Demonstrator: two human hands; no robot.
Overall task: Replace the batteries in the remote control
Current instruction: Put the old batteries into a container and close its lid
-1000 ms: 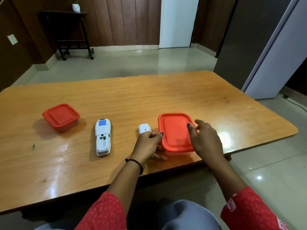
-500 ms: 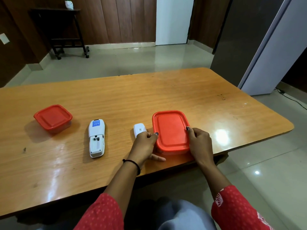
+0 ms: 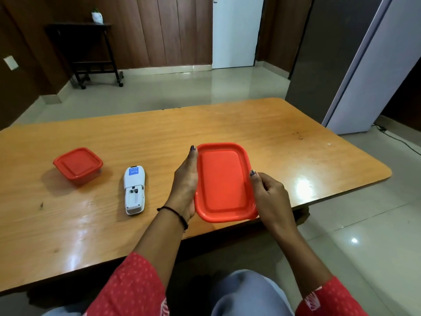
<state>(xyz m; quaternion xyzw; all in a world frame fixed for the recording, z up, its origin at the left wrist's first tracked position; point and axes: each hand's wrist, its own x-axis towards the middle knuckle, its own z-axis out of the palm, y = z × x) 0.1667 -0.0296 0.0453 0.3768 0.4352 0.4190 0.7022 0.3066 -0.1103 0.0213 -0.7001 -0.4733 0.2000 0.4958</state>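
Our left hand [image 3: 185, 185] and right hand [image 3: 268, 192] clasp the red container [image 3: 223, 182] by its long sides at frame centre; the remote [image 3: 134, 190] lies lengthwise, battery bay open

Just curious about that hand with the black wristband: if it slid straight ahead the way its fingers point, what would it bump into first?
Probably nothing: the left hand points away along the rectangular red plastic container, over bare wooden table. Depth is uncertain.
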